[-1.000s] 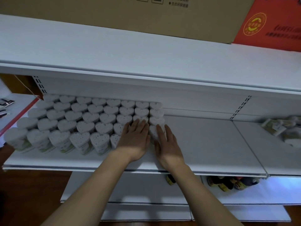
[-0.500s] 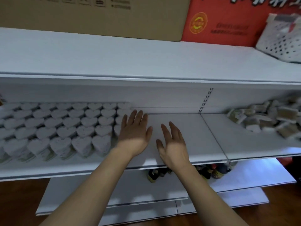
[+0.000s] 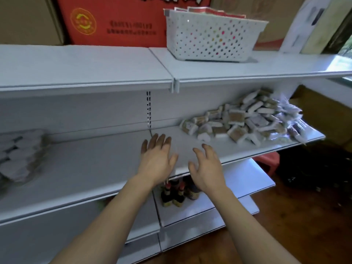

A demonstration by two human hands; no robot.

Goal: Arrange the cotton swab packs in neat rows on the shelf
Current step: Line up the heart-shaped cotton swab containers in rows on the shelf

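A loose heap of cotton swab packs (image 3: 245,119) lies on the right part of the white middle shelf (image 3: 91,164). The arranged rows of heart-shaped packs (image 3: 21,151) show blurred at the far left of the same shelf. My left hand (image 3: 157,157) hovers over the shelf's middle, fingers straight and spread, holding nothing. My right hand (image 3: 206,166) is beside it at the shelf's front edge, fingers relaxed and slightly bent, empty. Both hands are well left of the heap and touch no pack.
A white perforated basket (image 3: 209,37) stands on the top shelf beside a red carton (image 3: 114,21). Dark bottles (image 3: 175,193) stand on the lower shelf under my hands. A red stool (image 3: 266,162) and wooden floor lie at right.
My view has swung to the right. Both hands left the heart-shaped packs and moved right over bare shelf. The loose heap of packs has come into full view.
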